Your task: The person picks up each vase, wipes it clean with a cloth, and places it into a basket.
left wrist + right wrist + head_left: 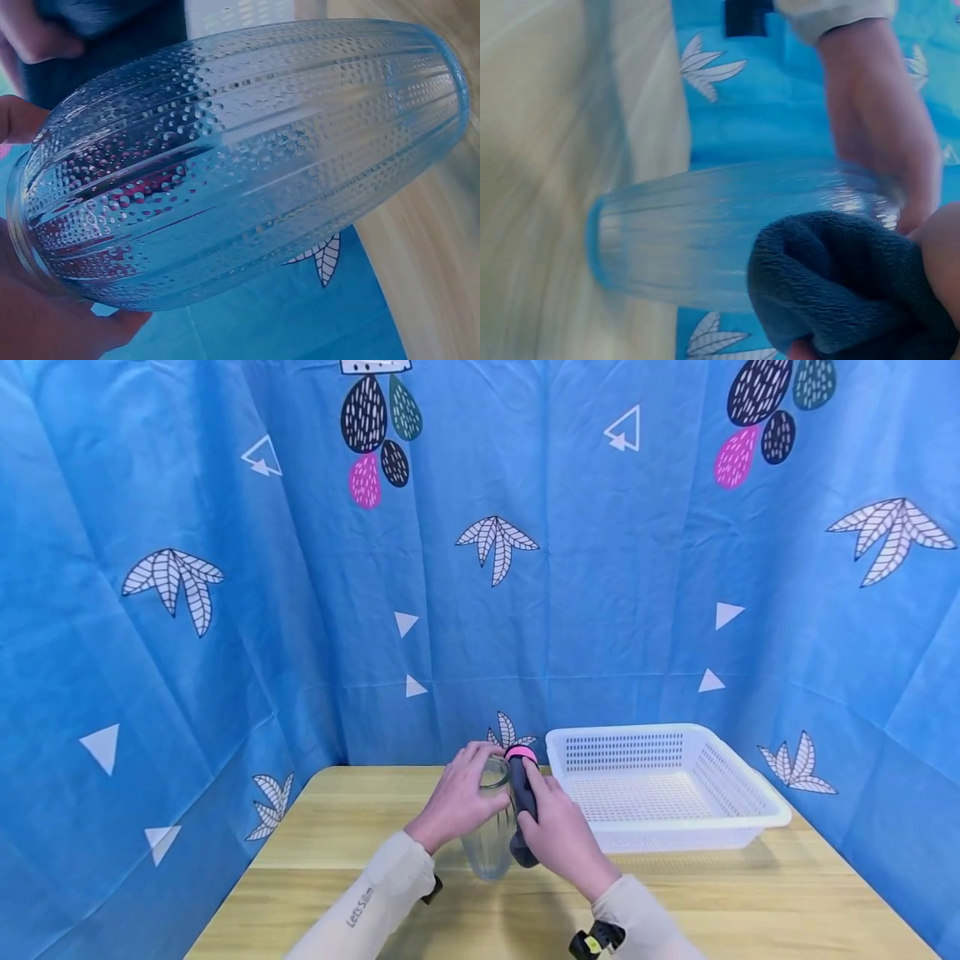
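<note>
Hands (459, 789) (562, 839) on vase (240, 165) and cloth (855, 300)

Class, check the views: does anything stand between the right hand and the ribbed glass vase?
Yes: the dark fabric item that the right hand holds lies between that hand and the glass vase, on the vase's right side in the head view. Whether it touches the glass is unclear. Nothing else visible stands between them.

Blue curtain (600, 602) folds, white leaf prints (495, 543), pale wooden table (750, 902)
</note>
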A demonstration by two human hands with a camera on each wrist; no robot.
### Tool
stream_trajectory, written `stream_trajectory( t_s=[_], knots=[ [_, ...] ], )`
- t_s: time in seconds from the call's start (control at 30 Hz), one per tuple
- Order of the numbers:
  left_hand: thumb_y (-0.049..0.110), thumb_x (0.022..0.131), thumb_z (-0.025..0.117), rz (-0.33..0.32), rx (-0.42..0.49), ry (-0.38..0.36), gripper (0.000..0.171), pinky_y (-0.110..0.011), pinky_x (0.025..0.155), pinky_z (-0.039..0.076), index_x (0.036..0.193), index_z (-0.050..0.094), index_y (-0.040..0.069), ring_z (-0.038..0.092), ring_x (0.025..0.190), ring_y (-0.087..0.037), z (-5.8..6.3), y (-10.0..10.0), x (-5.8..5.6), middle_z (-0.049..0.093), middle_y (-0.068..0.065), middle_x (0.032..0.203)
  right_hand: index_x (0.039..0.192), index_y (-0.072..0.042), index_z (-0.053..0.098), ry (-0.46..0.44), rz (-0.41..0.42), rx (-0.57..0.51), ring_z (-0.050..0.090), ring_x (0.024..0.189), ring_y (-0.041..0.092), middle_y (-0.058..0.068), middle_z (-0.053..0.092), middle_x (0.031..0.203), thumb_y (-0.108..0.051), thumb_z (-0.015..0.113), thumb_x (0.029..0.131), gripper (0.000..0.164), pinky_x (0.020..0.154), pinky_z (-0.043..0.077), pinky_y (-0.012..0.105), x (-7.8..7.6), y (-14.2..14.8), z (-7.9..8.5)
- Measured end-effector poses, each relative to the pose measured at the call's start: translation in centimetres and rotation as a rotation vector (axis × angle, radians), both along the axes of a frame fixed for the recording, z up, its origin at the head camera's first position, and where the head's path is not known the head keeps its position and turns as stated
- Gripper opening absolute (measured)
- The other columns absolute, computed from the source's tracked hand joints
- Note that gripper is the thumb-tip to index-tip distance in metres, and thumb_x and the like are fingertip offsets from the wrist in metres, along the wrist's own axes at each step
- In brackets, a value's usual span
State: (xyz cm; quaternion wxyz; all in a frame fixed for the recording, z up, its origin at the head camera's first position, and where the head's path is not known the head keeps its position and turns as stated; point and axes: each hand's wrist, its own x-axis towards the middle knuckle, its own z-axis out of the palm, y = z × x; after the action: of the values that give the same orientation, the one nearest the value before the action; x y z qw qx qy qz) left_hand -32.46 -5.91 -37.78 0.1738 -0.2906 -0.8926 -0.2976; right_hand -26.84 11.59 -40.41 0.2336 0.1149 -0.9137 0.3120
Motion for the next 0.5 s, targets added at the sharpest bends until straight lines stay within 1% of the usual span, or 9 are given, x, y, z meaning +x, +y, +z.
stream_trajectory(
  t_s=[0.1, 0.17, 0.27, 0.33, 0.37, 0.43, 0.5],
  knots=[
    [0.032, 0.084, 0.071, -0.01, 0.006, 0.023, 0.057, -0.05, 0.103, 0.043, 0.136, 0.055, 0.017, 0.05, 0.122, -0.023, 0.0, 0.0, 0.0, 0.055, 0.0, 0.132, 0.156, -0.009, 0.034, -0.051, -0.009, 0.04, 0.065, 0.085, 0.027, 0.02, 0.063, 0.119, -0.013, 0.065, 0.091, 0.073, 0.073, 0.056, 0.044, -0.4, -0.1, -0.9],
    [0.035, 0.086, 0.072, -0.013, 0.004, 0.037, 0.056, -0.05, 0.102, 0.043, 0.136, 0.054, 0.017, 0.051, 0.121, -0.022, -0.1, 0.0, 0.0, 0.055, 0.0, 0.131, 0.157, -0.009, 0.034, -0.099, -0.007, 0.051, 0.065, 0.084, 0.027, 0.021, 0.064, 0.116, -0.014, 0.065, 0.091, 0.073, 0.071, 0.056, 0.044, -0.6, 0.0, -1.6],
    [0.042, 0.089, 0.072, -0.019, 0.003, 0.059, 0.056, -0.05, 0.104, 0.042, 0.135, 0.054, 0.017, 0.05, 0.124, -0.023, -0.3, 0.0, 0.0, 0.056, 0.0, 0.131, 0.157, -0.007, 0.033, -0.185, 0.028, 0.074, 0.066, 0.084, 0.027, 0.024, 0.065, 0.117, -0.013, 0.065, 0.09, 0.074, 0.071, 0.055, 0.044, -0.8, 0.2, -2.6],
    [0.047, 0.09, 0.071, -0.01, -0.006, 0.058, 0.058, -0.049, 0.106, 0.041, 0.136, 0.054, 0.017, 0.048, 0.127, -0.023, -0.5, 0.0, 0.0, 0.056, 0.002, 0.133, 0.156, -0.003, 0.033, -0.231, 0.063, 0.111, 0.067, 0.085, 0.027, 0.026, 0.066, 0.117, -0.014, 0.065, 0.09, 0.075, 0.071, 0.054, 0.043, -0.8, 0.3, -3.4],
    [0.048, 0.09, 0.07, -0.008, -0.008, 0.06, 0.058, -0.048, 0.107, 0.04, 0.136, 0.053, 0.018, 0.048, 0.128, -0.023, -0.5, 0.0, -0.1, 0.056, 0.002, 0.134, 0.155, -0.001, 0.033, -0.249, 0.079, 0.134, 0.067, 0.083, 0.026, 0.026, 0.067, 0.115, -0.014, 0.066, 0.089, 0.075, 0.07, 0.054, 0.043, -0.9, 0.4, -3.7],
    [0.051, 0.091, 0.069, -0.004, -0.006, 0.051, 0.059, -0.048, 0.107, 0.04, 0.137, 0.053, 0.017, 0.047, 0.128, -0.022, -0.6, 0.1, -0.1, 0.056, 0.003, 0.134, 0.153, 0.003, 0.034, -0.276, 0.104, 0.183, 0.067, 0.081, 0.024, 0.025, 0.069, 0.112, -0.015, 0.066, 0.089, 0.074, 0.069, 0.054, 0.041, -0.9, 0.5, -4.4],
    [0.052, 0.091, 0.068, 0.002, -0.001, 0.042, 0.059, -0.047, 0.107, 0.04, 0.137, 0.053, 0.018, 0.048, 0.127, -0.021, -0.6, 0.2, -0.2, 0.057, 0.004, 0.133, 0.153, 0.004, 0.035, -0.296, 0.118, 0.215, 0.066, 0.077, 0.021, 0.022, 0.071, 0.106, -0.017, 0.066, 0.088, 0.074, 0.068, 0.054, 0.039, -1.0, 0.7, -4.9]
  ],
)
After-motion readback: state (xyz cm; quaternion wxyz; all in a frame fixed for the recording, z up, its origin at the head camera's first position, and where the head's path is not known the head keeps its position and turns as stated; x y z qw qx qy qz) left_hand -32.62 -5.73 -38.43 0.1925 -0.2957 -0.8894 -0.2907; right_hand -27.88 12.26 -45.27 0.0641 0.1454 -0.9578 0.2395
